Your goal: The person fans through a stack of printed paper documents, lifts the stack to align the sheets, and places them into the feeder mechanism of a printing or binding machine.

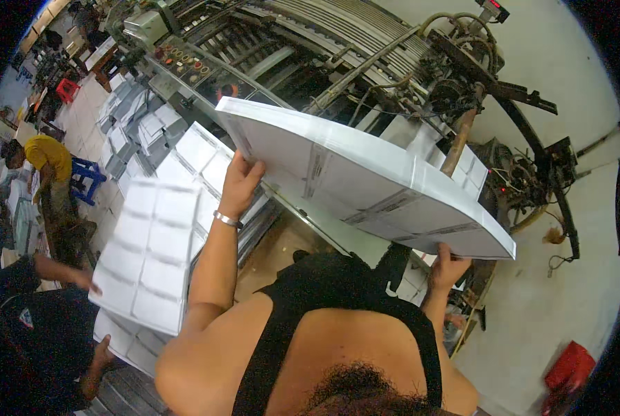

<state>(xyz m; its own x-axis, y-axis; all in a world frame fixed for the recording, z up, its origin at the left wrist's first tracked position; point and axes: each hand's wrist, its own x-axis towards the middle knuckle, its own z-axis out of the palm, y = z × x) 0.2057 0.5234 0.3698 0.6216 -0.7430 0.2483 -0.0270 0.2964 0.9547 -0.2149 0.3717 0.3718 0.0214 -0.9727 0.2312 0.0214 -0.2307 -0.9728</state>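
A thick stack of large white printed sheets is held up in front of me, tilted, with its right end lower. My left hand grips its near edge toward the left, thumb on the facing side. My right hand closes on the lower edge near the right end; part of its fingers is hidden behind the sheets. Beyond the stack, a large machine with rollers and bars stands close by, and some more printed sheets show behind the stack's right part.
To my left, a co-worker in a dark shirt has both hands on another sheet stack. Piles of paper cover the floor behind. Farther off are a person in yellow and a blue stool. A red object lies right.
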